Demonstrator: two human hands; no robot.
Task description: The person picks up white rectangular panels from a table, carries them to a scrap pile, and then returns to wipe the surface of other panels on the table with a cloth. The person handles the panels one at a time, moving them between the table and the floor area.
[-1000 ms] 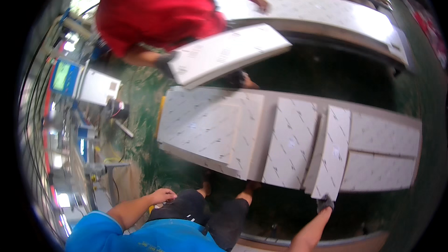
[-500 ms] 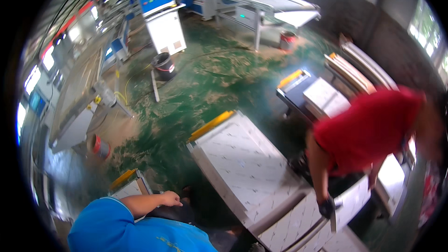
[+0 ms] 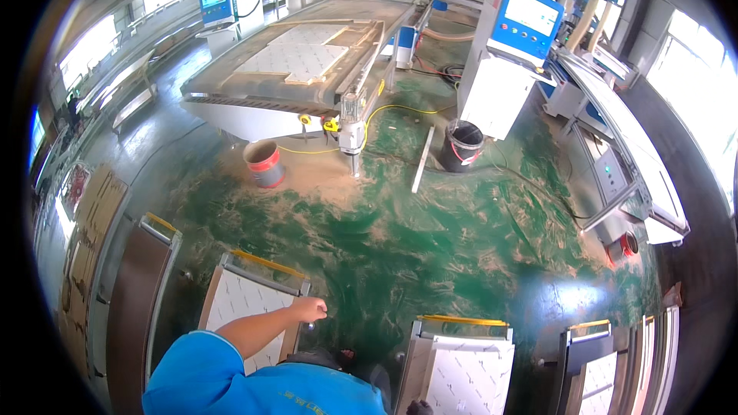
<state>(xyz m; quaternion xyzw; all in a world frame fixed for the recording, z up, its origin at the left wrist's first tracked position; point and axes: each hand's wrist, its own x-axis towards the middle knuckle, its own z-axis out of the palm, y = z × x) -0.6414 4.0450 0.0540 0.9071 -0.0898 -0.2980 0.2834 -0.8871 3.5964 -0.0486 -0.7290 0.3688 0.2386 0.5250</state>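
Left hand loosely clenched, seemingly empty. Right hand at bottom edge by panel, lower right of centre; grip can't tell. Likely between handlings; grasping calls for uncurled fingers.

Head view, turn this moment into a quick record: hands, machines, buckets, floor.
Left hand: loosely curled, nothing visible in it, beside a yellow-barred cart
Right hand: seemingly the dark glove cut off at the lower edge, by a white printed panel; contact unclear
Machine bed: carries white panels
Control console: blue and white, screen lit
Buckets: black; red-and-grey
Floor: green, dust-streaked
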